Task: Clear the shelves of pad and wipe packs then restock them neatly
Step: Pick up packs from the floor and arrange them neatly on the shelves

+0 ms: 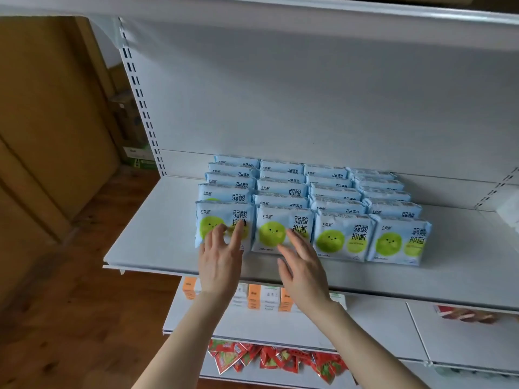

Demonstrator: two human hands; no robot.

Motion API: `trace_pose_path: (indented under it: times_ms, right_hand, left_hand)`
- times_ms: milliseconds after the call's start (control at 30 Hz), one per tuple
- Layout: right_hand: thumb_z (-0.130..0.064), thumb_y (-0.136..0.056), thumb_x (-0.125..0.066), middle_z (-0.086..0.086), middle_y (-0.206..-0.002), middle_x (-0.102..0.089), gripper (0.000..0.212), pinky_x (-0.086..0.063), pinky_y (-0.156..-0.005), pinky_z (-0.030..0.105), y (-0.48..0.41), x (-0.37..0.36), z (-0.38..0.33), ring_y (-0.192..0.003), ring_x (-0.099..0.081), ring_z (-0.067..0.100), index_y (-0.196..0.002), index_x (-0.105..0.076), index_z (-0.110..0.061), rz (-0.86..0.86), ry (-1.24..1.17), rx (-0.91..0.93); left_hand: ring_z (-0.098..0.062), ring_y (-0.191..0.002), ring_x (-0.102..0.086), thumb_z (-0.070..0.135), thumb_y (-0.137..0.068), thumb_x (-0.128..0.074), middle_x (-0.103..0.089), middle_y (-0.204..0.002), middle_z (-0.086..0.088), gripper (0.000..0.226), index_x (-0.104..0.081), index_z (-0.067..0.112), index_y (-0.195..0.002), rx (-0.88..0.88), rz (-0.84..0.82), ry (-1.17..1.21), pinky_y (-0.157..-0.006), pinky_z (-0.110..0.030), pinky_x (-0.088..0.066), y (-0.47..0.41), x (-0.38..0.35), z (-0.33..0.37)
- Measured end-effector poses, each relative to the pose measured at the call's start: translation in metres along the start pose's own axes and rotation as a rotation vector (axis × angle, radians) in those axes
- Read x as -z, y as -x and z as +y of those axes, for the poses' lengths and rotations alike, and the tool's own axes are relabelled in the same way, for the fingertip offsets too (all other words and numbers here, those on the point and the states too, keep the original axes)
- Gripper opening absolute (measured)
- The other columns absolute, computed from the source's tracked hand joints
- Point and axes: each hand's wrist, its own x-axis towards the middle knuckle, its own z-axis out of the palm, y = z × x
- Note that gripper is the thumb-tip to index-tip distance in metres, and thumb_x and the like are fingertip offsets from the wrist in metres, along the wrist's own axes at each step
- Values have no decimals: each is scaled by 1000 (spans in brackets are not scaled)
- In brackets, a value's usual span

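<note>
The white metal shelf [157,237] carries light-blue plastic pad packs with green smiley faces [342,237], four neat rows at mid-shelf. I judge this is restocking, the squaring-up stage. My left hand [220,256] and right hand [302,265], fingers spread and gripping nothing, touch the front packs nearest the shelf's left end. Next comes a gentle, even nudge.

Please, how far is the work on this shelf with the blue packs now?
Looks done: the blue packs stand in four tidy columns on the shelf. In hand: the left hand and right hand, fingers straight, reach the two front-left packs, apparently straightening them. Left: uncertain; the rows may be awaiting clearing or already restocked, and one picture cannot tell.
</note>
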Motion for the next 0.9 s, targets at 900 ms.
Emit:
trace_pose_path:
  times_ms: [900]
  right_hand:
    - [-9,-56,-88,14,-141,-41,83,-45,-93,54,-10,-13,-4,-127,-33,29,-125,-45,-20,104,124,-105]
  left_hand:
    - [-18,-89,-51,36,-78,-72,-53,-102,2,56,-47,11,-122,456,-197,731,-74,-27,-38,-29,13,-44]
